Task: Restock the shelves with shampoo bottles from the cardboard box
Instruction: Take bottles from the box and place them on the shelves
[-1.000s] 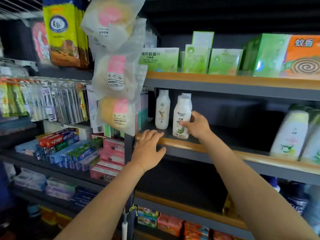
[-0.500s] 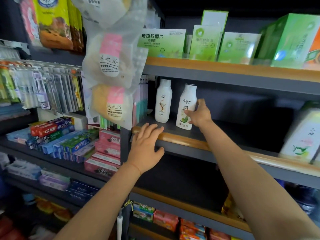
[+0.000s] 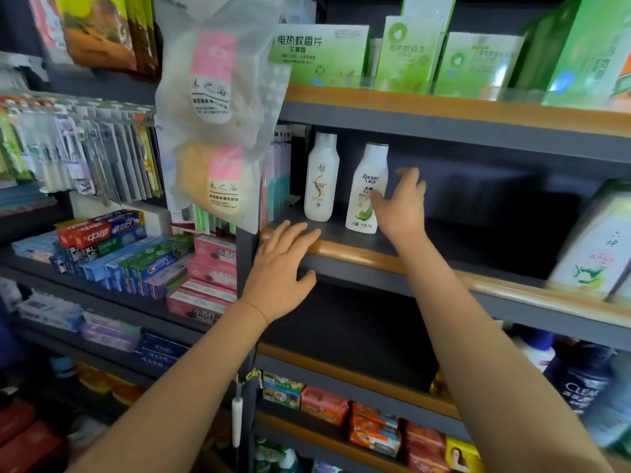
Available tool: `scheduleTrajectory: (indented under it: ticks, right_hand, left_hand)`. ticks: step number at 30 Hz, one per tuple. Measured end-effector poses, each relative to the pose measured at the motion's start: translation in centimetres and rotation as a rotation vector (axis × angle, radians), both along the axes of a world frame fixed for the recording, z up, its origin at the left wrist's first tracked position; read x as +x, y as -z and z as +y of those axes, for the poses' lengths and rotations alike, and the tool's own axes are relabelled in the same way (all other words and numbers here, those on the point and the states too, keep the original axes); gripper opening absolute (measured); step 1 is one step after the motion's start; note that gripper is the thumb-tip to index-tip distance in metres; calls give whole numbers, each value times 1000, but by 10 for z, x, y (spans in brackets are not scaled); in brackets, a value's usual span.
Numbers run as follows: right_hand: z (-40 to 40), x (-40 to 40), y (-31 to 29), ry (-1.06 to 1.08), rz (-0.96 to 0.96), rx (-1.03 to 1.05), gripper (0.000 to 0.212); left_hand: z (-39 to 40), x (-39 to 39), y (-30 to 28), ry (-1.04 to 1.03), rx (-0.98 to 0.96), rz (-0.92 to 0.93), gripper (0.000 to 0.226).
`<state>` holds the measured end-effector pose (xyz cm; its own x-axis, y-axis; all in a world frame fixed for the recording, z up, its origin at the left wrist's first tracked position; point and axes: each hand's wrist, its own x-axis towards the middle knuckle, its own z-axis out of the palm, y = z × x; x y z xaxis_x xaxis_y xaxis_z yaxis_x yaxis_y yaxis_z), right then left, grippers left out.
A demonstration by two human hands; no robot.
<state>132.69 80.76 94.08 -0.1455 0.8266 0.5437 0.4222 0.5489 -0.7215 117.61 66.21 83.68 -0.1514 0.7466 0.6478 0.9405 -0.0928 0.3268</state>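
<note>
Shampoo bottle point(image 3: 366, 189): upright on the middle shelf point(image 3: 362, 252), just right of a second white bottle point(image 3: 321, 179).
Right hand point(image 3: 401, 206): grip released, fingers spread beside the shampoo bottle.
Left hand point(image 3: 280, 271): flat on the shelf's wooden edge.
Hanging sponge bags point(image 3: 218, 131): left of the bottles.

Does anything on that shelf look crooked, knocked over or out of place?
Nothing stands out. Both white bottles stand upright on the shelf, apart from each other. The right hand is open beside the green-labelled one; the left hand rests on the shelf edge.
</note>
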Motion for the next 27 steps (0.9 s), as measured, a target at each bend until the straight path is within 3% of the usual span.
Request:
scheduleTrajectory:
  ticks: [3,5,8,12,15,21,24,27]
  right_hand:
    - [-58,3,27,-286,221,-1,6]
    - [-91,-2,66,-548,217,-243,15]
    - [-121,-24,159,-779,98,-711,24]
    - [-147,-52,325,-615,-190,-1226,21]
    - [-180,-58,440,-479,-426,-1479,13]
    - [-245,-80,579,-349,-640,-1613,14]
    - [-264,-96,627,-195,-465,-1779,44]
    - [-270,-108,661,-28,-170,-1853,51]
  left_hand:
    - [-23,-3,31,-99,195,15,54]
    - [-43,-11,79,-175,153,-82,43]
    - [-88,-25,173,-290,-208,-317,33]
    - [-163,-32,289,-385,-741,-456,19]
    - [-219,-35,361,-446,-975,-374,18]
    - [-291,-45,457,-525,-895,-222,29]
    - [-303,-47,477,-547,-835,-219,22]
    - [-298,-48,482,-522,-718,-260,19]
